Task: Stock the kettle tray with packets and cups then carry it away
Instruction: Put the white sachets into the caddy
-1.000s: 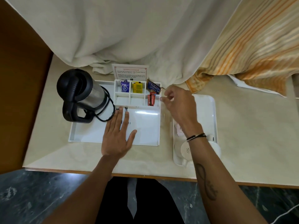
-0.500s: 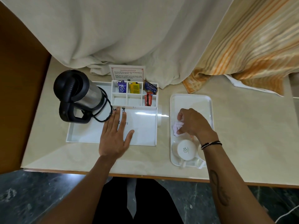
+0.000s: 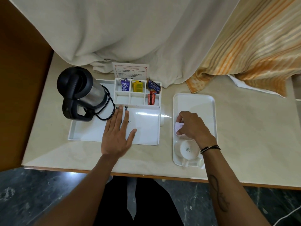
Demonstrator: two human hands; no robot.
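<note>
A white kettle tray (image 3: 84, 132) lies on the table with a black and steel kettle (image 3: 82, 91) on its left part. Its back compartments hold a purple packet (image 3: 125, 85), a yellow packet (image 3: 137, 85), a blue tea packet (image 3: 153, 86) and a red packet (image 3: 151, 98). My left hand (image 3: 118, 132) rests flat and open on the tray floor. To the right, a white serving tray (image 3: 195, 100) carries upturned white cups (image 3: 187, 149). My right hand (image 3: 193, 126) pinches a pale pink packet (image 3: 178, 128) lying on that serving tray.
A printed card (image 3: 131, 70) stands behind the compartments. A white curtain (image 3: 130, 33) and an orange striped curtain (image 3: 254, 44) hang onto the table's back. A brown wooden panel (image 3: 21, 79) borders the left side. The table's front edge (image 3: 146, 175) is near my legs.
My right hand left the compartments, moved right and toward me onto the serving tray, and closed on the pink packet. My left hand has stayed flat on the kettle tray.
</note>
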